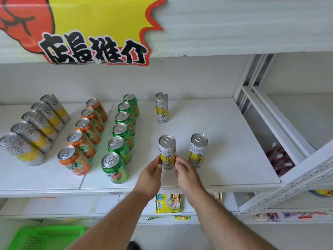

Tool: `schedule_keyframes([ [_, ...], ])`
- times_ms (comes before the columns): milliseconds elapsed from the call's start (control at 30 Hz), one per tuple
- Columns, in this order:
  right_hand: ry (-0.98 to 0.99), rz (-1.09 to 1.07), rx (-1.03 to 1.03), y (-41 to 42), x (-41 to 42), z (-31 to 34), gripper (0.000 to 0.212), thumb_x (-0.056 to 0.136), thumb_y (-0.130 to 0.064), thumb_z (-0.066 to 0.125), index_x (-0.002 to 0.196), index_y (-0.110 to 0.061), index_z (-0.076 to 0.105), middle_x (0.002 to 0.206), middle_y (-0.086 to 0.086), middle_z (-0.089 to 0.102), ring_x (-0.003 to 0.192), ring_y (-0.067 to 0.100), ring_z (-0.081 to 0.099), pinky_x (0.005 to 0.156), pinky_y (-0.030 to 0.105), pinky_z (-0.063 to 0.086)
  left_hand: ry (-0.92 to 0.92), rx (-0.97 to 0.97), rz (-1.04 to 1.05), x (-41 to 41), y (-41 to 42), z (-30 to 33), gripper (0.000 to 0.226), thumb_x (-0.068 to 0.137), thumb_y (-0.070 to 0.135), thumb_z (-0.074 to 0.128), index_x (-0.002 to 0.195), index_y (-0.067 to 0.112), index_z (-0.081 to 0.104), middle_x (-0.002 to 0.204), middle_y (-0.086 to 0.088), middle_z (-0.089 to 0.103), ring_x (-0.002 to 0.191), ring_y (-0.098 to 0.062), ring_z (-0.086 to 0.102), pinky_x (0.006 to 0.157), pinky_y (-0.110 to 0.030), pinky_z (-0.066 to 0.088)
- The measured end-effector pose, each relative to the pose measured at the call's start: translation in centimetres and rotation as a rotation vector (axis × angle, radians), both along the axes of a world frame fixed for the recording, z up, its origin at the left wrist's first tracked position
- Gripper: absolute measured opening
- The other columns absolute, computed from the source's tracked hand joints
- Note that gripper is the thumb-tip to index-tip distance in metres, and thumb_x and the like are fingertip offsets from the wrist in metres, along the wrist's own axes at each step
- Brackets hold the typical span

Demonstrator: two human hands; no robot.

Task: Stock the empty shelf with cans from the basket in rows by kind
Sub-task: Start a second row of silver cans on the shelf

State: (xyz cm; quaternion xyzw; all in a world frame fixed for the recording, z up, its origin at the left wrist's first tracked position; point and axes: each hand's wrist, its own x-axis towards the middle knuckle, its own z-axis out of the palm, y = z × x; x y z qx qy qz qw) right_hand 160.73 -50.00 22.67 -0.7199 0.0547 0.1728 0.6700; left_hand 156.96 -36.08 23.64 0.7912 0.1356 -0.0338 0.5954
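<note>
Shelf: white shelf board (225, 141), seam between two panels running front to back left of centre; white back wall behind.
Row 1, far left: five silver-and-yellow cans (32, 130), front to back, upright.
Row 2: five orange cans (84, 134), upright, front to back.
Row 3: six green cans (122, 130), upright, just right of the seam.
Row 4, in progress: slim silver can with yellow band (161, 107) at the back; held can (167, 152) of the same kind near the front edge, base on the board; third matching can (198, 150) just beside it on the right.
Left hand (150, 175): fingertips pinch the held can's lower left side.
Right hand (186, 173): fingertips pinch its lower right side; both hands clamped on the one can.
Above: yellow-and-red promo sign (93, 31) with black characters, taped to the upper shelf's front.
Right: white perforated upright (297, 181); neighbouring bay holds purple packets (279, 159).
Below: lower shelf with a yellow-green noodle packet (168, 202).
Floor, bottom left: green plastic basket (46, 237), contents cannot be told.
</note>
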Motion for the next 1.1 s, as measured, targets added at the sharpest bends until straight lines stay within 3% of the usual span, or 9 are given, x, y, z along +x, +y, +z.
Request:
schedule_keyframes([
  [100,0.015,-0.028,-0.013,0.5,0.6,-0.7,0.075,0.073,-0.053,0.045,0.136,-0.02,0.065,0.085,-0.024,0.046,0.078,-0.003,0.045,0.089,0.025,0.035,0.018,-0.003,0.003,0.5,0.2,-0.4,0.044,0.103,0.029,0.039,0.144,0.041,0.051,0.134,0.018,0.064,0.128,-0.004,0.054,0.118,-0.042,0.037],
  [233,-0.002,-0.025,-0.038,1.4,2.5,-0.7,0.081,0.067,-0.052,0.045,0.138,-0.018,0.064,0.079,-0.024,0.042,0.078,-0.003,0.045,0.086,0.024,0.036,0.032,0.024,0.004,2.5,0.6,-0.4,0.048,0.095,0.038,0.038,0.141,0.044,0.052,0.127,-0.002,0.067,0.124,-0.035,0.053,0.113,-0.047,0.039],
  [300,-0.01,-0.035,-0.028,2.2,4.0,-0.8,0.084,0.065,-0.051,0.045,0.139,-0.017,0.063,0.081,-0.024,0.043,0.076,-0.003,0.045,0.079,0.018,0.035,0.038,0.029,0.018,4.1,0.9,-0.4,0.047,0.095,0.037,0.038,0.139,0.042,0.054,0.13,-0.011,0.063,0.123,-0.04,0.05,0.107,-0.044,0.044],
  [400,0.005,-0.071,0.017,3.6,6.1,-0.4,0.081,0.066,-0.049,0.047,0.139,-0.019,0.064,0.09,-0.02,0.053,0.079,-0.003,0.046,0.079,0.018,0.037,0.045,0.035,0.051,6.8,1.5,-0.5,0.043,0.102,0.029,0.04,0.143,0.037,0.052,0.134,-0.006,0.064,0.126,-0.034,0.054,0.098,-0.035,0.046],
  [500,-0.006,-0.092,0.013,4.8,8.2,0.8,0.059,0.08,-0.04,0.046,0.13,-0.018,0.069,0.116,-0.001,0.072,0.101,0.01,0.06,0.095,0.033,0.045,0.061,0.005,0.081,9.5,2.2,-1.0,0.055,0.094,0.043,0.04,0.149,0.037,0.045,0.145,-0.009,0.055,0.135,-0.036,0.047,0.114,-0.048,0.039],
  [633,-0.097,-0.121,-0.024,6.0,11.3,1.5,0.038,0.106,-0.029,0.039,0.111,-0.01,0.071,0.108,0.005,0.072,0.102,0.02,0.062,0.087,0.032,0.044,0.067,0.002,0.106,12.9,3.0,-1.5,0.064,0.088,0.053,0.039,0.15,0.039,0.043,0.145,-0.009,0.056,0.136,-0.034,0.047,0.115,-0.051,0.038],
  [800,-0.12,-0.144,-0.043,7.1,13.8,1.2,0.038,0.111,-0.022,0.037,0.122,-0.007,0.07,0.112,0.008,0.068,0.104,0.02,0.058,0.087,0.028,0.041,0.041,-0.016,0.107,16.2,3.9,-2.2,0.06,0.086,0.053,0.038,0.145,0.041,0.047,0.14,-0.006,0.061,0.134,-0.035,0.049,0.114,-0.05,0.04],
  [967,-0.13,-0.149,-0.054,7.6,14.5,0.9,0.04,0.111,-0.025,0.036,0.133,-0.01,0.066,0.136,0.014,0.066,0.127,0.028,0.059,0.107,0.037,0.044,0.032,0.021,0.093,17.3,4.2,-2.2,0.056,0.091,0.049,0.036,0.146,0.04,0.045,0.139,-0.01,0.06,0.132,-0.038,0.05,0.112,-0.051,0.041],
  [1100,-0.126,-0.144,-0.057,7.8,14.6,1.1,0.041,0.111,-0.026,0.035,0.137,-0.009,0.063,0.14,0.014,0.064,0.132,0.028,0.056,0.106,0.033,0.042,0.047,0.032,0.065,18.0,4.4,-2.1,0.058,0.094,0.044,0.036,0.151,0.036,0.04,0.144,-0.003,0.058,0.136,-0.031,0.051,0.116,-0.047,0.039],
])
